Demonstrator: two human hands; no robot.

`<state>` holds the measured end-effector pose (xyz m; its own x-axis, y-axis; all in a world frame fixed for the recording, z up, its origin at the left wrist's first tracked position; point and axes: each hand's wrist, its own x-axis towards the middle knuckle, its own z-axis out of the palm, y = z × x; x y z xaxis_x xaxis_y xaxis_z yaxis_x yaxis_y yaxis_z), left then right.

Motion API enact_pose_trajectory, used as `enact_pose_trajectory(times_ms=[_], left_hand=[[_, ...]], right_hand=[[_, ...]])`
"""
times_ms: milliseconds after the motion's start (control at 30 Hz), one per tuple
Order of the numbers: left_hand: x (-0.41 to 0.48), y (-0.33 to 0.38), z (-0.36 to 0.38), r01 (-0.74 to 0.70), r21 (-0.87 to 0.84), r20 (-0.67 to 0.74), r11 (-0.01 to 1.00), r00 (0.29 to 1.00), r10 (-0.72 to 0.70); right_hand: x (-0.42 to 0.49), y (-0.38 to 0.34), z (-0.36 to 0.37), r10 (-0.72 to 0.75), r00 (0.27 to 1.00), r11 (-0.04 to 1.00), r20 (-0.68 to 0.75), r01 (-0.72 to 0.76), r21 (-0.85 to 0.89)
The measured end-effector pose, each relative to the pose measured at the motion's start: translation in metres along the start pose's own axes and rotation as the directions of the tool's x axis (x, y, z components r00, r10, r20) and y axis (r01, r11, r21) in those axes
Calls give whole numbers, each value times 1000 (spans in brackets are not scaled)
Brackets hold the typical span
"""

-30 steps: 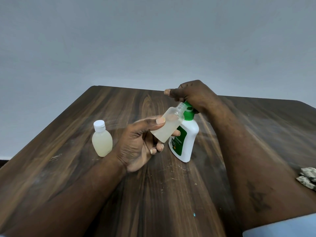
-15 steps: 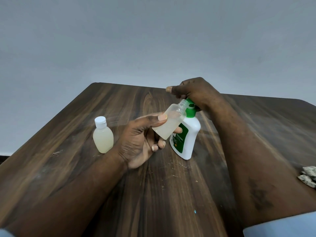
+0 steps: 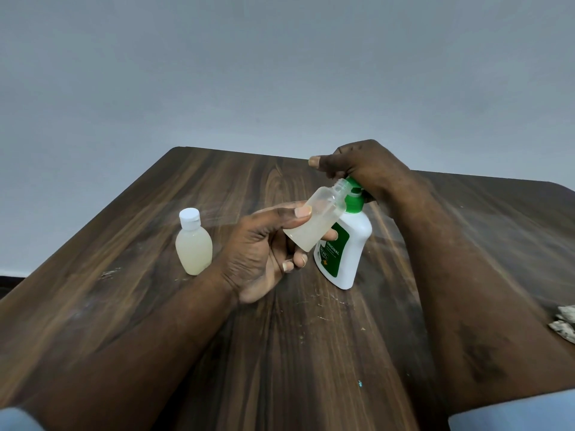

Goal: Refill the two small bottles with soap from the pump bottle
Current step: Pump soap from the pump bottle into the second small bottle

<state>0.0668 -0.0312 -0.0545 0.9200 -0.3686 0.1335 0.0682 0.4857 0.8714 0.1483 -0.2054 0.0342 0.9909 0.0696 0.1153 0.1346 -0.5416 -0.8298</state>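
My left hand [image 3: 264,250] grips an uncapped small clear bottle [image 3: 314,223], tilted, with pale soap pooled in its lower part and its open neck held up to the pump spout. My right hand [image 3: 357,166] rests on top of the green pump head [image 3: 354,197] of the white pump bottle [image 3: 345,253], which stands on the wooden table [image 3: 280,353] and bears a green label. The fingers of that hand curl over the pump. A second small bottle [image 3: 193,247], closed with a white cap and nearly full of pale soap, stands upright to the left.
A crumpled grey-white cloth [image 3: 564,325] lies at the table's right edge. A plain grey wall rises behind the table. The table's far left corner sits beyond the capped bottle.
The hands and both bottles stay almost in place; the view has shifted slightly, and the pump head under my right hand sits about the same.
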Motion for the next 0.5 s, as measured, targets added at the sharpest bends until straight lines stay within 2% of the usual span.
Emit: enact_pose_trajectory(times_ms=[500], left_hand=[[0,0,0,-9,-2,0,1000,1000,9]], right_hand=[[2,-1,-3,-45,999,999,-25,45,-1]])
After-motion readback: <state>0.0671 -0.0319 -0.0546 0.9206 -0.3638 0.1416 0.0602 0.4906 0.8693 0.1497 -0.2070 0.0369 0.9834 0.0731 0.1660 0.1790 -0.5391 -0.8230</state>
